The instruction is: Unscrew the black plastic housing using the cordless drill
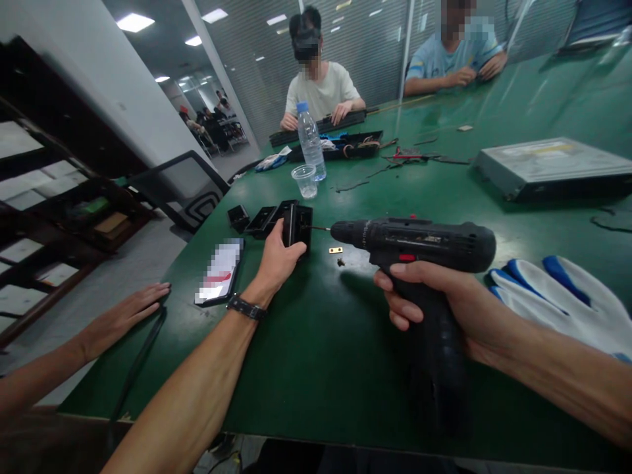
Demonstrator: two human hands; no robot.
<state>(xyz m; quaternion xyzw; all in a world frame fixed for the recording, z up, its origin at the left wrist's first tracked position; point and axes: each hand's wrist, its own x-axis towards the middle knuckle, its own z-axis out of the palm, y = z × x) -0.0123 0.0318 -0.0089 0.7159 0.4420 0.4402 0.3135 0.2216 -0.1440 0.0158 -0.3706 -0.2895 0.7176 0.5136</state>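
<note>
In my right hand (424, 296) is a black cordless drill (409, 238), its bit pointing left. My left hand (281, 253) grips a black box-like part (297, 227) that stands on edge on the green table. The bit's tip is at or very close to the part's right side; whether they touch I cannot tell. Several similar black pieces (261, 220) lie just left of it. A small brass-coloured plate with two holes (336, 250) and some tiny dark screws (341, 262) lie below the bit.
A phone (220, 273) lies left of my left wrist, near another person's hand (143, 304). Behind the part stand a plastic cup (305, 181) and a water bottle (311, 141). White-and-blue gloves (567, 299) and a metal-cased box (553, 168) are at right. Two people sit opposite.
</note>
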